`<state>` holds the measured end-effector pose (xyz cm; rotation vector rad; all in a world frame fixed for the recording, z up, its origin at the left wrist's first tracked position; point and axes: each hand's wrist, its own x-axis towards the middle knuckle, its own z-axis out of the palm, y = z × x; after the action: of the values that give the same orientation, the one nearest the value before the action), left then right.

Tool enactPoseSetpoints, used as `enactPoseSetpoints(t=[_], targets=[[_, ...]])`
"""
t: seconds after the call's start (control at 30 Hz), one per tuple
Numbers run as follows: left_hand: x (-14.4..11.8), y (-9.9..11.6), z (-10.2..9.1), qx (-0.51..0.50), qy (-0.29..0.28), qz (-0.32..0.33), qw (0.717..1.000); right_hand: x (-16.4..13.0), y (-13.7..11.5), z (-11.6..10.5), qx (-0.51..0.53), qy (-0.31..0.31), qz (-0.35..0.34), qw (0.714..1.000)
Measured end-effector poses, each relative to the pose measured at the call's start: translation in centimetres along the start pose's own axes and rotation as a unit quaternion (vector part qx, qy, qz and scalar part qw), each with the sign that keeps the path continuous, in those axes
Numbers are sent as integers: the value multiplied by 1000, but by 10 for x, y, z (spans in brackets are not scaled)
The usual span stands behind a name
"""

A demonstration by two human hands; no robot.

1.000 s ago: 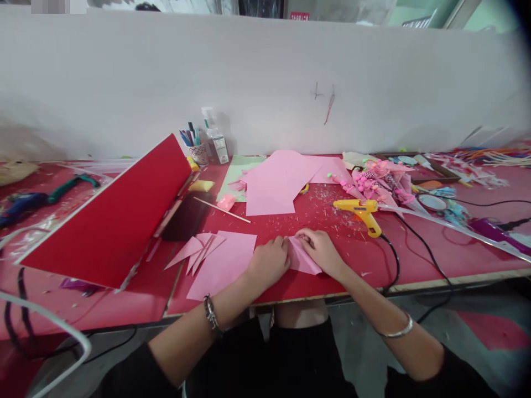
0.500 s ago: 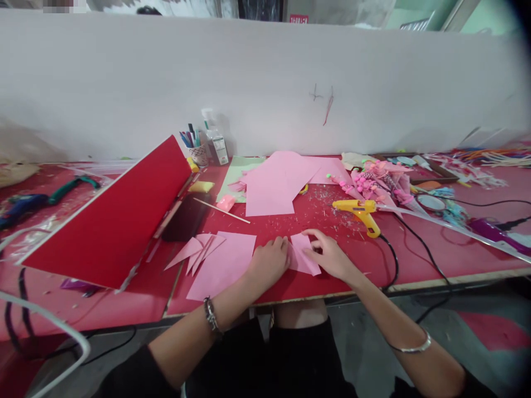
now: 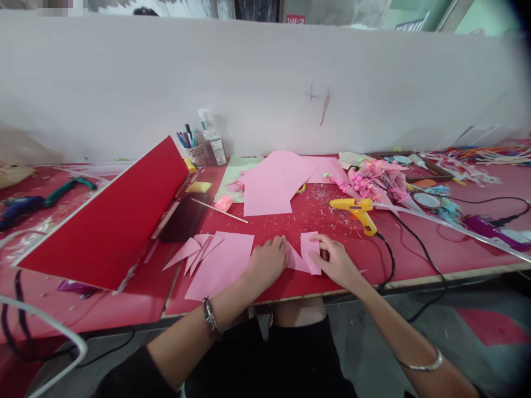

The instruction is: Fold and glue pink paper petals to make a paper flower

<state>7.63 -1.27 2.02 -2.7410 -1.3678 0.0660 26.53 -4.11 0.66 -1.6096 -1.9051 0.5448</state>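
Note:
My left hand (image 3: 269, 258) is closed, its curled fingers pressed on a pink paper triangle (image 3: 295, 261) at the table's front edge. Between the thumb and fingers of my right hand (image 3: 337, 261) is a narrow strip of pink paper (image 3: 307, 251). At the top the strip stands apart from the triangle; lower down they meet, and I cannot tell whether they are joined. Under my left forearm lies a larger sheet of pink paper (image 3: 226, 260), with several folded pink paper points (image 3: 197, 249) over its upper left corner.
A yellow glue gun (image 3: 357, 209) with a black cord lies right of my hands. A red board (image 3: 112, 215) leans up on the left. Behind are stacked pink sheets (image 3: 267, 188), a pen cup (image 3: 196, 155), a pump bottle (image 3: 215, 146) and a pink decorated bundle (image 3: 377, 179).
My right hand has moved slightly right with the pink strip, which now stands more upright and farther from the triangle at the top. My left hand stays in place.

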Motion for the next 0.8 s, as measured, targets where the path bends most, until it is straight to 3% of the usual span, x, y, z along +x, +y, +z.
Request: enactPoseSetpoints(t=[0.17,0.4,0.63,0.8], targets=[[0,1,1,5,3,-3,1000,-11,-7,-5,20,-44,1,999],[-1,1,1,7,10,4,1000,-18,-9,-3,-8,-42,17,999],[-1,1,3,-8,8,-3,1000,-22,3,-8,-47,-2,30,998],[0,0,2,-42,11,-7,999,-24,5,-15,17,66,45,997]])
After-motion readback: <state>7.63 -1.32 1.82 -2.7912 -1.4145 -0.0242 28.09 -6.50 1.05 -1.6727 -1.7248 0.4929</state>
